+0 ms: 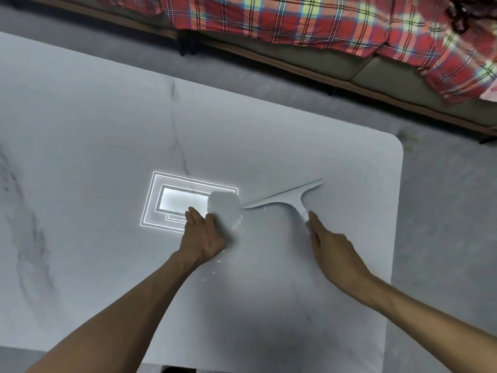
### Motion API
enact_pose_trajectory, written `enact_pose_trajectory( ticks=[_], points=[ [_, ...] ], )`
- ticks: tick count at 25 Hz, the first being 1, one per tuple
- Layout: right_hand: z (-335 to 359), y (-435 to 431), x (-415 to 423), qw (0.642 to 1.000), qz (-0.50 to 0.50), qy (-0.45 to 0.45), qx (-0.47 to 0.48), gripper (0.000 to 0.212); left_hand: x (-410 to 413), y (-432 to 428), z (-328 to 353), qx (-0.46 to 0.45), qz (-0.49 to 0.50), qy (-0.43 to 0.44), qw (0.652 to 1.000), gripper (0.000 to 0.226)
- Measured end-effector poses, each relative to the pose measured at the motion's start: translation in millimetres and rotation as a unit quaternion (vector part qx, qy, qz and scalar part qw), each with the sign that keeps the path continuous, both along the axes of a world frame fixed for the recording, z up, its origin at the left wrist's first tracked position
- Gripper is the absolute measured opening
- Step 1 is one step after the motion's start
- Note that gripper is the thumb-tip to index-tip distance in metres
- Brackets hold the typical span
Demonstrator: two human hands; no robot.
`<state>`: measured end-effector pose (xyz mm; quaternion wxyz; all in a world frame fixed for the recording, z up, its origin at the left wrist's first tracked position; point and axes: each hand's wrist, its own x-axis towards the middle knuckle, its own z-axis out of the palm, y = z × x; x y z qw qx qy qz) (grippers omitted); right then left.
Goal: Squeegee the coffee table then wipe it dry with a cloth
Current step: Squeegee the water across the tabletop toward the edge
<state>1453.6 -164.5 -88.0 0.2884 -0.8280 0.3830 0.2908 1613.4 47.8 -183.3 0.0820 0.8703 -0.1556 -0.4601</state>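
The white marble-look coffee table (107, 130) fills most of the view. A white squeegee (289, 197) lies blade-down on it at centre right, and my right hand (330, 251) grips its handle from below. My left hand (203, 234) presses a pale grey cloth (224, 205) flat on the table, right beside the left end of the squeegee blade. Small water droplets (215, 267) glint on the surface near the cloth and by my left wrist.
A ceiling lamp's bright rectangular reflection (172, 201) shows on the tabletop left of the cloth. A sofa (349, 65) with a red plaid blanket (295, 20) runs along the far side. Grey floor (443, 211) lies past the table's rounded right corner.
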Motion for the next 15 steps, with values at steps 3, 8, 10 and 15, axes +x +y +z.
enact_pose_trajectory(
  ticks=[3, 8, 10, 15],
  points=[
    [32, -3, -21, 0.998, -0.007, 0.053, 0.035, 0.051, -1, 2, -7, 0.005, -0.009, 0.011, 1.0, 0.064],
    [18, -70, 84, 0.993, -0.015, -0.071, -0.09, 0.042, 2, 3, -10, 0.007, -0.064, 0.01, 0.998, 0.066],
    [2, -86, 119, 0.989, -0.091, -0.089, -0.076, 0.027, 3, 2, -8, 0.017, -0.083, 0.018, 0.996, 0.064],
    [-17, -49, 112, 0.987, -0.142, -0.04, -0.055, 0.05, 2, -1, -9, 0.025, -0.133, -0.016, 0.991, 0.055]
  ],
)
